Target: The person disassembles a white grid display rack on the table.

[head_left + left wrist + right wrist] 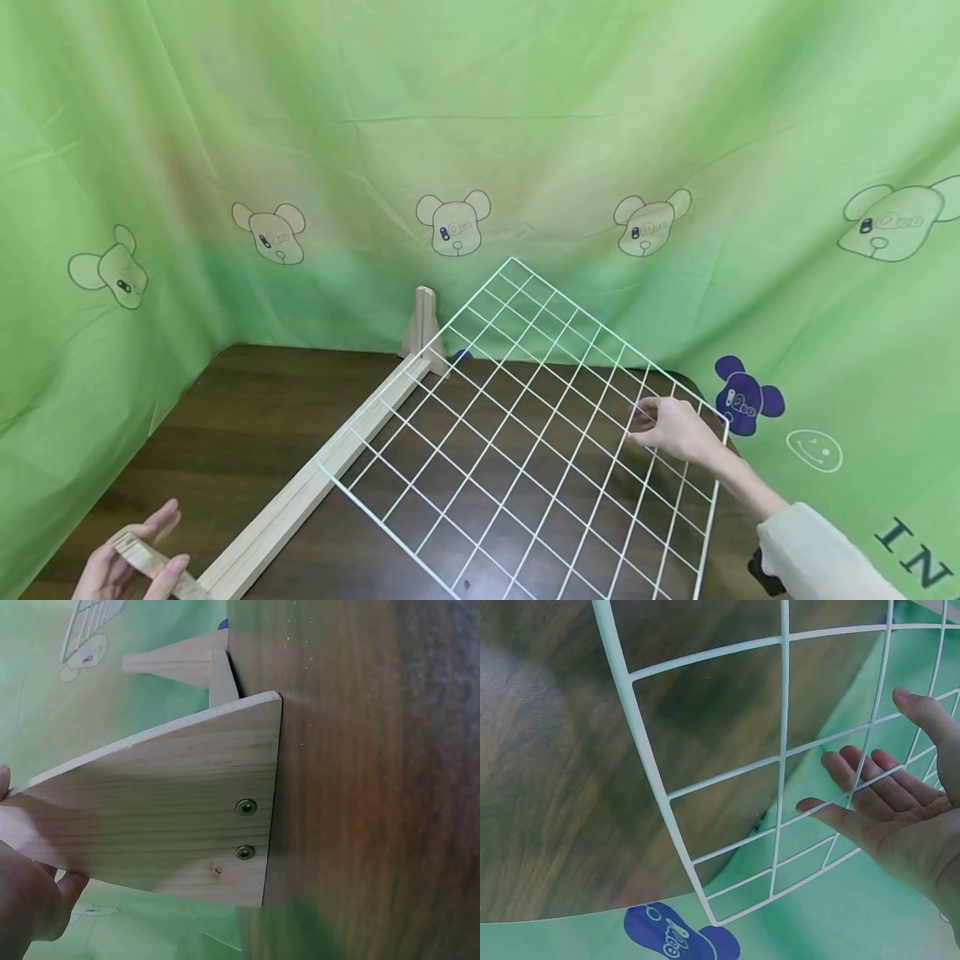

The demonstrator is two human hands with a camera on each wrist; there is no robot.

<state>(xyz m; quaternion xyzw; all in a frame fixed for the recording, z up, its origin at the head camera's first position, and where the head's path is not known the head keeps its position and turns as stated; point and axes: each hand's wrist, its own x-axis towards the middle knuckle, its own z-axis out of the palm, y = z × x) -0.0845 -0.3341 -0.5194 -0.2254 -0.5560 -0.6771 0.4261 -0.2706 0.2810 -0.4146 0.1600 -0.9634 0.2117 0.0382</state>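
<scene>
My left hand grips the narrow upper end of a wooden end board, which stands on its wide edge on the table. Two metal bolt heads show near its base. A long grooved wooden bar runs from this end to a matching far end board. The right hand holds a white wire grid panel, its digits spread among the wires near the panel's right corner. Tilted, the panel overlaps the bar in the head view; whether they touch I cannot tell.
The dark wooden table lies below, with its back edge against a green curtain printed with bear heads. Curtain folds enclose the left and right sides too. The panel spans much of the table's right side.
</scene>
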